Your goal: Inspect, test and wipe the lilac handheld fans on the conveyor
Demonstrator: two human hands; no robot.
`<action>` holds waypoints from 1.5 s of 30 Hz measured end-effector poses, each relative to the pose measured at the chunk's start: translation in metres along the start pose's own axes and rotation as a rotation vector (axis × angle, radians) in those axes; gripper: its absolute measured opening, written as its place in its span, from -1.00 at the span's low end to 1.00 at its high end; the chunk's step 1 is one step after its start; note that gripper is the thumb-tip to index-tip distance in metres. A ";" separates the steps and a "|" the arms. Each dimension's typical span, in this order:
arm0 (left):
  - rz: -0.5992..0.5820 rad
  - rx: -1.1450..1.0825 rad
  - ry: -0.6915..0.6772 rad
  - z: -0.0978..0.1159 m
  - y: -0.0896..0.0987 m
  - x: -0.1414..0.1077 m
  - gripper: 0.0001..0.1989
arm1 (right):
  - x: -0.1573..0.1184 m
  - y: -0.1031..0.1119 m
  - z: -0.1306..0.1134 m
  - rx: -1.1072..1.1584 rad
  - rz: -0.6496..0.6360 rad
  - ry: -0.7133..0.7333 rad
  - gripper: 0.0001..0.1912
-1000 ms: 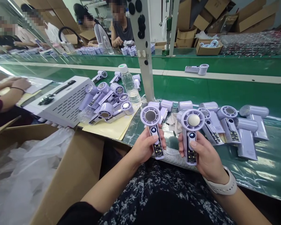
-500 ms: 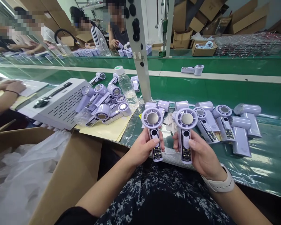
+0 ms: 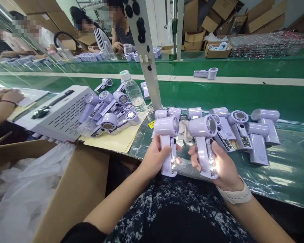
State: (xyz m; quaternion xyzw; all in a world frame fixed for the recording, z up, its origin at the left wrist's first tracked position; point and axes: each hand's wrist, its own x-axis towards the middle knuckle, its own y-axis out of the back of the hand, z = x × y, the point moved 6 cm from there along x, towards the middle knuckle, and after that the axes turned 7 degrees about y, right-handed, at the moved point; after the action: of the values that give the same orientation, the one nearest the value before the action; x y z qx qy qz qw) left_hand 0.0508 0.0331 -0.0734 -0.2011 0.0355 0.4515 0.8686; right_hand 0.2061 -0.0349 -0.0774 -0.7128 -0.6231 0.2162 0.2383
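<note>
My left hand (image 3: 155, 157) is wrapped round the handle of a lilac handheld fan (image 3: 167, 126), held upright with its round head turned to the right. A second such fan (image 3: 199, 126) is upright in my right hand (image 3: 224, 165), its head also facing right. Bright white lights glow on the open circuit boards along both handles. The two fans are apart, just above the table's front edge. Behind and to the right lie several more lilac fans (image 3: 258, 145), some with open handles. A crumpled pale cloth (image 3: 185, 131) shows between the held fans.
A pile of lilac fans (image 3: 108, 121) lies on yellow paper (image 3: 111, 143) beside a water bottle (image 3: 134, 92). Further left are a white vented box (image 3: 63, 111) and a carton (image 3: 76, 189) of plastic bags. A metal post (image 3: 147, 57) rises behind. Other people work across the green line.
Both held fans have turned, so their heads now face right instead of toward me. Lights have come on in their handles. The view has shifted slightly.
</note>
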 end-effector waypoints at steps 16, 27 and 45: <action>-0.176 -0.224 -0.028 0.027 -0.027 -0.031 -0.55 | -0.023 -0.017 -0.027 -0.110 0.158 0.053 -0.74; -0.304 -0.286 0.126 0.006 -0.035 -0.016 -0.39 | -0.014 -0.037 -0.018 0.015 0.069 -0.102 -0.50; -0.369 -0.259 0.065 0.012 -0.031 -0.016 -0.37 | -0.018 -0.006 -0.023 0.018 0.303 0.093 -0.73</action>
State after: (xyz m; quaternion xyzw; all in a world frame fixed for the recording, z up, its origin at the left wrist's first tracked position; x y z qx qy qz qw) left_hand 0.0642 0.0099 -0.0484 -0.3284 -0.0321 0.2789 0.9019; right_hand 0.2130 -0.0536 -0.0552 -0.8058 -0.4949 0.2218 0.2380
